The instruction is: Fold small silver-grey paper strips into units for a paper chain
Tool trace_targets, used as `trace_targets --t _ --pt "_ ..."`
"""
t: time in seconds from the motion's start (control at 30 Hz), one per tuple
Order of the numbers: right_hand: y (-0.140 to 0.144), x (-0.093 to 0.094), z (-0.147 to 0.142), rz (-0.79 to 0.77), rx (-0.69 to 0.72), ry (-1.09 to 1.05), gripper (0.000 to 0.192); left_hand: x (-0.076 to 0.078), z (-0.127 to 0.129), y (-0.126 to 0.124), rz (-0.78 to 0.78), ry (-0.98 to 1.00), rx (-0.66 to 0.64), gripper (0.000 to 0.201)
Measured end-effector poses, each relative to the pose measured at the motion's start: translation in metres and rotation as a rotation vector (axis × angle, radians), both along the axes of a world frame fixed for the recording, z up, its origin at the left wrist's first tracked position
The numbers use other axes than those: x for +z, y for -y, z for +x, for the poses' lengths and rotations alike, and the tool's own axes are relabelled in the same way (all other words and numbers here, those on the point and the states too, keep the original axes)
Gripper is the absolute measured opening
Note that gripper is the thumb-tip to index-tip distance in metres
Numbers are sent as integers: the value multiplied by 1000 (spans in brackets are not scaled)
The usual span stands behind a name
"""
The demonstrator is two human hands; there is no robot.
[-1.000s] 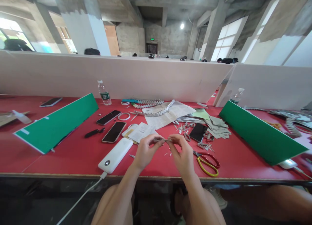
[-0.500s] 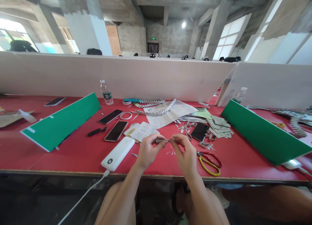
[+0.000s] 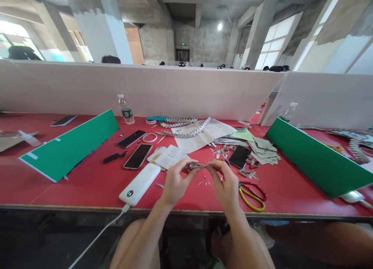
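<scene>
Between the hands sits a thin folded paper strip [image 3: 198, 166]; the worktop [image 3: 87, 183] beneath is matt red, and glossy white plastic covers the power bank [image 3: 140, 184] beside the left hand [image 3: 175, 183].

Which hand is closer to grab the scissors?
The right hand, probably. The scissors lie on the red table just beside it, while the left hand sits farther away. Both hands pinch the paper strip, so one must let go.

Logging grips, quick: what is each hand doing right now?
Left hand: closed, pinching one end of the paper strip.
Right hand: closed, pinching the strip's other end.
</scene>
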State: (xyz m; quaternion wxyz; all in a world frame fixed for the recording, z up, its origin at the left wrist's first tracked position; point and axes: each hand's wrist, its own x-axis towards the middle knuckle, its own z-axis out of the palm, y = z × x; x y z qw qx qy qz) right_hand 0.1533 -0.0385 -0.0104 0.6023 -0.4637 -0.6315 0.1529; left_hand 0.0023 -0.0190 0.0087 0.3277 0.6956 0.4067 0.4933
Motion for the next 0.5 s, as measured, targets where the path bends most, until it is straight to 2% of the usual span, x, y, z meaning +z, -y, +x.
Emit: trace_targets --t 0.17,0.33,0.5 --pt "-2 -2 -1 -14 23 -3 14 -1 -5 -1 74 -13 71 20" --pt "-4 -3 -3 -56 47 -19 12 -4 -11 -3 3 -129 -33 14" --pt "-7 -2 -4 -153 133 -187 10 -3 -15 -2 -64 -168 -170 17"
